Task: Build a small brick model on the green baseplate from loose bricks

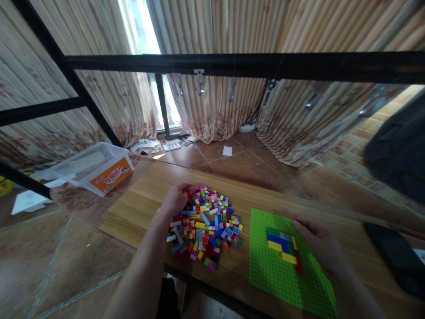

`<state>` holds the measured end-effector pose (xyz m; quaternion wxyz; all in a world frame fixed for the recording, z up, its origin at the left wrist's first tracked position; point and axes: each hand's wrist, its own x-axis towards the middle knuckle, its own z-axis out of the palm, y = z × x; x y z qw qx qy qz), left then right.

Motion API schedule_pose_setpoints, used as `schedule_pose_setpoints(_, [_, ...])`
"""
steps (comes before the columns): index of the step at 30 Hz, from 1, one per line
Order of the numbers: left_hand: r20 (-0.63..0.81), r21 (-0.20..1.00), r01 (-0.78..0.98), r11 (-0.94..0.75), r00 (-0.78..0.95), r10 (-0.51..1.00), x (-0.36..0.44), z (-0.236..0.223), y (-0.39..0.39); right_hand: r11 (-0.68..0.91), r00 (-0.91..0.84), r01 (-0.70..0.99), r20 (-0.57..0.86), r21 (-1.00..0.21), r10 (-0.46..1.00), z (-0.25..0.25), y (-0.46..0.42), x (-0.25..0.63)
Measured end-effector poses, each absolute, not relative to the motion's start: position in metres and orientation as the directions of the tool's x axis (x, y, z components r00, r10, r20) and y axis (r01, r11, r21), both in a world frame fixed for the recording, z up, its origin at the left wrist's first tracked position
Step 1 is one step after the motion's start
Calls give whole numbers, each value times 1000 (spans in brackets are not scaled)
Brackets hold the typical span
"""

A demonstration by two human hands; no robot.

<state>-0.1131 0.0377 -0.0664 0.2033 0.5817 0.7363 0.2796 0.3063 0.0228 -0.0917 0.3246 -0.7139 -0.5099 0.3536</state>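
A heap of small coloured bricks (pixel 209 226) lies on the wooden table top (pixel 142 208). My left hand (pixel 175 199) rests on the heap's far left edge, fingers curled down into the bricks; what they grip is hidden. To the right lies a green baseplate (pixel 282 274) with a small patch of blue, yellow, green and red bricks (pixel 283 248) fixed on it. My right hand (pixel 318 243) lies on the baseplate's right side, next to that patch, fingers stretched out flat and holding nothing.
A clear plastic box (pixel 96 166) with an orange label sits at the table's far left corner. A dark flat object (pixel 395 257) lies at the right edge. A black metal frame (pixel 232 64) crosses overhead. Curtains and a tiled floor with scattered papers lie beyond.
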Motion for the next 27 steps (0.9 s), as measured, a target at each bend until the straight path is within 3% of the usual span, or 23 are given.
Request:
schedule_pose_setpoints(10, [126,522,852,24,-105,986,-89,-68,50,-213,224,550,-103,-808,969,-94,23,306])
schedule_pose_setpoints(15, [81,437,899,25,-66,995,-76,-70,54,-179,207,597,-65,-782,976,-94,24,307])
schedule_pose_setpoints(20, [65,438,898,45,-81,995,-66,-69,56,-141,213,643,-2,-752,977,-94,24,308])
schedule_pose_setpoints(27, [71,483,872,78,-128,989,-61,-65,58,-125,162,663,-22,-738,987,-96,23,309])
